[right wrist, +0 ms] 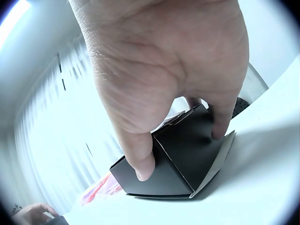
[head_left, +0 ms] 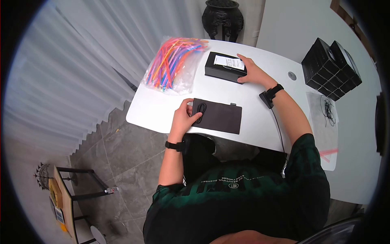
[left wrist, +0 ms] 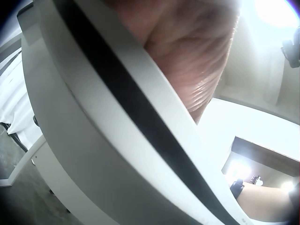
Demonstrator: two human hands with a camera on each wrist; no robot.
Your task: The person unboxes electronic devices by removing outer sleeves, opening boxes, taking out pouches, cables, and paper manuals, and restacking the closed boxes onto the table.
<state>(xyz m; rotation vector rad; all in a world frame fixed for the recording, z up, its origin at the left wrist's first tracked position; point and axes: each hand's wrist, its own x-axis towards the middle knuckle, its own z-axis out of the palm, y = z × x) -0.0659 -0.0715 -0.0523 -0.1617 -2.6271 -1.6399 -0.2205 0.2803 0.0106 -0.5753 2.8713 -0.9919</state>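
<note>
In the head view a dark flat pouch [head_left: 221, 118] lies near the table's front edge, a coiled black cable [head_left: 201, 109] on its left end. My left hand [head_left: 183, 118] pinches that end, thumb over the cable, fingers at the pouch's left edge. Its palm [left wrist: 192, 51] shows in the left wrist view; the fingertips are hidden there. Farther back my right hand [head_left: 255, 74] grips the right end of a black box [head_left: 223, 72] with white papers [head_left: 229, 62] on top. Up close, the right hand [right wrist: 168, 65] has thumb and fingers on different faces of the box [right wrist: 154, 176].
A clear bag of colourful strips [head_left: 172, 65] lies at the table's back left. Stacked black boxes [head_left: 330, 67] stand at the right, with a tangle of thin black cable [head_left: 328, 110] in front. A round grommet [head_left: 292, 76] is set in the white table [head_left: 260, 122].
</note>
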